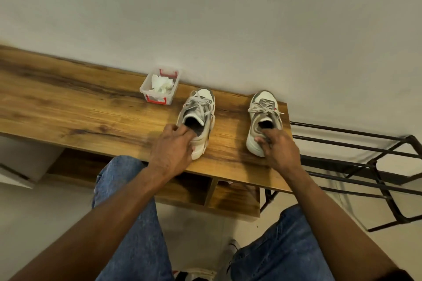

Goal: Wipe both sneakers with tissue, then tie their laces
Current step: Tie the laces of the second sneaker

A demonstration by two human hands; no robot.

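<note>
A pale wall [205, 18] fills the space behind a long wooden table [68, 107], and a black metal rack [365, 166] stands just beside the table's right end. The person stands at the near edge in blue jeans [137, 223], both arms reaching forward. Two grey and white sneakers sit on the table with their toes toward the wall, well apart from each other. The left sneaker [201, 107] has its laces lying loose and crossed over the tongue; the left hand [171, 150] grips its heel, fingers curled down into the opening. The right sneaker [262, 116], close to the table's right end, has its laces gathered in a bow, and the right hand [280, 150] pinches its heel collar, thumb on the outside. A small clear box [146, 89] with red clips stands near the wall, just left of the left sneaker, holding crumpled white tissue [161, 85].
</note>
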